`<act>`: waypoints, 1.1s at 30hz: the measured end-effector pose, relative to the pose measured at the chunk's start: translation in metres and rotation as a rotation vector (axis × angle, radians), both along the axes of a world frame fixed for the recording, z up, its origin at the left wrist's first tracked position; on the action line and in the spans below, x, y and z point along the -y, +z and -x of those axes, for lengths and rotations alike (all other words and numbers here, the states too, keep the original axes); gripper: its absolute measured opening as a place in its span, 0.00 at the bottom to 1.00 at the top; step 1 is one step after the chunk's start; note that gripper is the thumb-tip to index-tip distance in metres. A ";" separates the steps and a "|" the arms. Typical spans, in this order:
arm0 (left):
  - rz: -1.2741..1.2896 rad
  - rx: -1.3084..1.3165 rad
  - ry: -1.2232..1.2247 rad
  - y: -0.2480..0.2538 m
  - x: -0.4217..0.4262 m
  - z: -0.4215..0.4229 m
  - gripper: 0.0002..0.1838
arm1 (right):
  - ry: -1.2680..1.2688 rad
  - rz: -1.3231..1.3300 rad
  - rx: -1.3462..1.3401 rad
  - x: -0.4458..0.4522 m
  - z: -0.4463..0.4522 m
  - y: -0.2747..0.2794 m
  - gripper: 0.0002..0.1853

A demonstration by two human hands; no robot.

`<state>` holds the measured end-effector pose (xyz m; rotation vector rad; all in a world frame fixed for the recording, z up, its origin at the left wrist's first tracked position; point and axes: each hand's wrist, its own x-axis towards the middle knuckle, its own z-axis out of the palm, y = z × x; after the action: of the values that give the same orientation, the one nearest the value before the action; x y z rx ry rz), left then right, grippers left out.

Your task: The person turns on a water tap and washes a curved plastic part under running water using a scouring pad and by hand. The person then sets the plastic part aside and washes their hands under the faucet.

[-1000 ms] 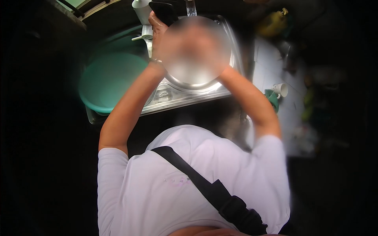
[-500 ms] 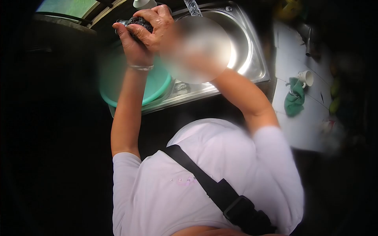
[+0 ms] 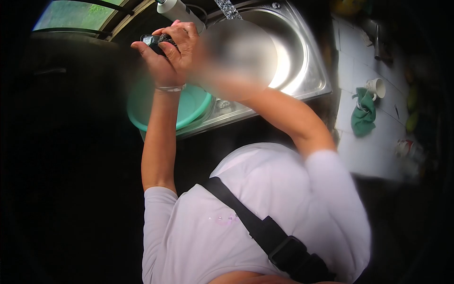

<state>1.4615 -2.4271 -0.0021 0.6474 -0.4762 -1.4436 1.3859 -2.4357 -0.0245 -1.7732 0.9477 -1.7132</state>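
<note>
My left hand [image 3: 161, 67], a band at its wrist, is closed round a dark glossy object [image 3: 150, 41] above the green basin [image 3: 194, 110]. My right hand [image 3: 183, 46] comes across from the right and presses a dark, rough scrubber [image 3: 167, 41] against that object. Its back and wrist fade into a blurred patch. Beside the hands, water [image 3: 228, 8] runs down toward the steel sink [image 3: 294, 57]. What the dark object is cannot be made out.
Behind the hands stands a white bottle [image 3: 176, 11]. On the white tiled counter [image 3: 352, 154] at right are a white cup [image 3: 377, 88] lying on its side, a green cloth [image 3: 363, 116] and a clear container [image 3: 410, 150]. A window [image 3: 78, 21] is at upper left.
Both hands have moved left from the sink to above the basin. The dark scrubber, hidden at first, now shows against the object. The view has shifted, showing more of the counter and window.
</note>
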 end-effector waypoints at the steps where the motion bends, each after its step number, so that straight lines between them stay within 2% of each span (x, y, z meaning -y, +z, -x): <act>1: 0.057 0.003 -0.059 -0.003 0.001 -0.003 0.35 | -0.006 -0.035 0.033 -0.009 -0.001 0.024 0.13; 2: 0.113 0.006 -0.118 -0.006 0.001 -0.006 0.32 | 0.029 -0.041 0.021 -0.009 0.000 0.022 0.13; 4: 0.002 0.202 0.059 0.012 -0.010 0.010 0.30 | 0.106 -0.048 -0.006 -0.006 0.007 0.011 0.13; 6: -0.053 0.069 0.003 -0.011 -0.017 0.010 0.31 | 0.057 0.014 -0.090 -0.006 0.019 -0.026 0.12; 9: -0.027 0.076 0.049 -0.026 -0.029 0.017 0.31 | -0.080 -0.004 -0.151 -0.018 0.045 -0.055 0.12; 11: 0.119 0.690 0.015 -0.048 -0.029 -0.006 0.31 | -0.142 -0.077 -0.215 -0.016 0.061 -0.071 0.12; 14: 0.165 0.923 -0.037 -0.056 -0.032 -0.022 0.28 | -0.069 -0.213 -0.148 -0.011 0.071 -0.078 0.12; 15: 0.142 0.930 -0.051 -0.051 -0.037 -0.022 0.27 | -0.067 -0.226 -0.141 -0.012 0.072 -0.078 0.12; 17: -0.119 0.264 -0.092 -0.034 -0.047 -0.016 0.25 | -0.059 -0.253 -0.132 -0.013 0.073 -0.079 0.12; 21: -0.311 0.341 -0.023 -0.035 -0.057 -0.014 0.26 | -0.023 -0.300 -0.114 -0.021 0.067 -0.086 0.12; 22: -0.306 0.311 -0.028 -0.037 -0.060 -0.012 0.26 | -0.010 -0.126 -0.181 -0.022 0.057 -0.088 0.11; 23: -0.300 0.279 -0.034 -0.041 -0.061 -0.013 0.26 | 0.046 -0.104 -0.276 -0.028 0.040 -0.087 0.12; 24: -0.299 0.251 -0.039 -0.043 -0.063 -0.015 0.25 | 0.104 -0.078 -0.366 -0.035 0.024 -0.078 0.12; 26: -0.324 0.285 -0.036 -0.048 -0.069 -0.019 0.23 | 0.147 -0.221 -0.327 -0.057 0.009 -0.036 0.12; 28: -0.317 0.348 0.021 -0.031 -0.068 0.000 0.23 | 0.097 -0.157 -0.412 -0.046 0.005 -0.056 0.12; 30: -0.343 0.391 0.089 -0.035 -0.060 -0.001 0.23 | 0.070 -0.106 -0.452 -0.028 0.018 -0.074 0.11; 31: -0.357 0.412 0.126 -0.038 -0.059 -0.002 0.23 | -0.072 -0.077 -0.539 -0.017 0.027 -0.103 0.11; 33: -0.382 0.402 0.143 -0.041 -0.060 -0.003 0.23 | -0.168 -0.135 -0.412 0.010 0.069 -0.140 0.11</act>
<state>1.4647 -2.3670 -0.0432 1.2675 -0.4551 -1.2786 1.3168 -2.4461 -0.1650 -2.0434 1.3854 -1.3589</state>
